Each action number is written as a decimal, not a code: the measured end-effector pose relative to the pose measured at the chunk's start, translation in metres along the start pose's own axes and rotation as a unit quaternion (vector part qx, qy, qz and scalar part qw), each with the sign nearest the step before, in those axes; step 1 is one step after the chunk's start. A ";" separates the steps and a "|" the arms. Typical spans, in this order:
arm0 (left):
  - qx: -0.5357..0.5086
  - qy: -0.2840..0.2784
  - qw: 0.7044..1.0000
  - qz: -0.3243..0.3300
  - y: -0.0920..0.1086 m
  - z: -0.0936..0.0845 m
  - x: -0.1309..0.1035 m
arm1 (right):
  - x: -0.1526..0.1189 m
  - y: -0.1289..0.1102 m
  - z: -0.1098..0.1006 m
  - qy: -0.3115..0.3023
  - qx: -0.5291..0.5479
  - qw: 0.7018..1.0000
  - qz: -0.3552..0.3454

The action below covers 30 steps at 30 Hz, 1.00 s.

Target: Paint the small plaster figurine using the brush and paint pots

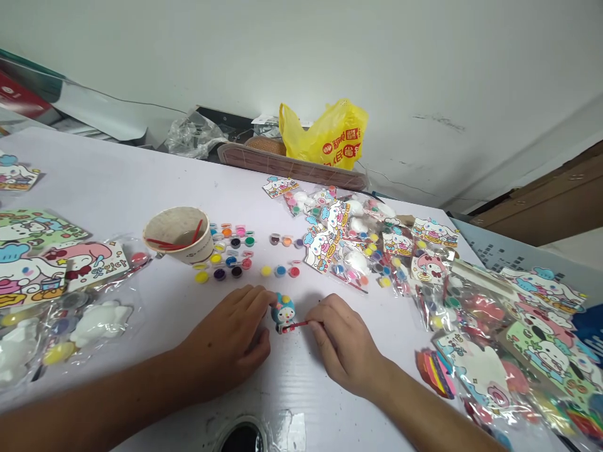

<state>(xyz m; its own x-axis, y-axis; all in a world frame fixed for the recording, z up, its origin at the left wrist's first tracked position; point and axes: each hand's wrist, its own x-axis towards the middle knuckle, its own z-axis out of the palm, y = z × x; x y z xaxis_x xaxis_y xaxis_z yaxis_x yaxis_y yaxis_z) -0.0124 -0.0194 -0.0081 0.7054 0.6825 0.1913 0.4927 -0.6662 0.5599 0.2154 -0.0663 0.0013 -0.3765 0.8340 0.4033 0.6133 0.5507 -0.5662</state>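
Observation:
A small figurine (284, 311) with a blue hood and a white face stands upright on the white table in front of me. My left hand (235, 329) steadies it from the left, its curled fingers touching the hood. Pinched in my right hand (346, 339) is a thin red paintbrush (296, 326), whose tip meets the figurine's lower front. Just beyond are small paint pots (281, 271) in several colours. A paper cup (179, 233) of cloudy water, with red brushes leaning in it, stands behind my left hand.
Packaged figurine kits (346, 242) with cartoon cards spread along the right, with more bagged white figurines (101, 323) at left. A rainbow-coloured piece (436, 373) lies near my right forearm. A dark round object (242, 436) sits at the near edge. A yellow bag (325, 138) stands by the wall.

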 end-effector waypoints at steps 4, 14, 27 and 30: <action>-0.003 -0.003 1.000 0.002 0.000 0.000 -0.001 | 0.001 0.000 -0.001 0.002 -0.005 1.000 -0.001; 0.003 0.000 1.000 0.000 0.000 -0.001 0.001 | 0.001 0.000 -0.002 0.003 -0.003 1.000 -0.002; 0.003 0.003 1.000 -0.003 0.000 -0.001 0.001 | -0.001 0.002 -0.002 0.011 0.019 1.000 0.006; 0.002 0.002 1.000 0.001 0.000 -0.001 0.000 | -0.001 0.002 -0.002 0.005 0.019 1.000 0.007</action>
<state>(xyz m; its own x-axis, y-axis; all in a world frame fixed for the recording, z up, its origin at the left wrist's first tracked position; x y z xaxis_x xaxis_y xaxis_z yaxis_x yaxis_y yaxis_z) -0.0128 -0.0192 -0.0075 0.7039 0.6830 0.1951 0.4937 -0.6679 0.5570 0.2187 -0.0662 0.0011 -0.3608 0.8413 0.4026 0.5911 0.5402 -0.5991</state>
